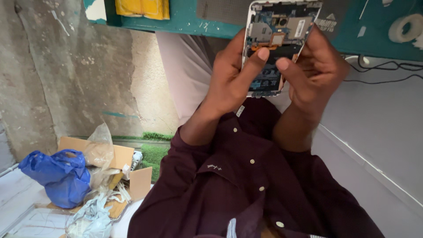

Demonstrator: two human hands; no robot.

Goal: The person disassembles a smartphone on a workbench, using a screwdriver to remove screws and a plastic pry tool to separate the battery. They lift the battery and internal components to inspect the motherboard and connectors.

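Opened phone (277, 48) upright lengthwise, in both hands' grip.

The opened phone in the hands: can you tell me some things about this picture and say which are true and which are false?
1. Both hands hold the opened phone. True: the left hand and the right hand grip it from either side.
2. The phone's back cover is on. False: its circuit boards are bare.
3. The person wears a yellow shirt. False: the buttoned shirt is dark maroon.
4. A blue plastic bag lies by a cardboard box. True.
5. A roll of tape sits on the teal surface. True.
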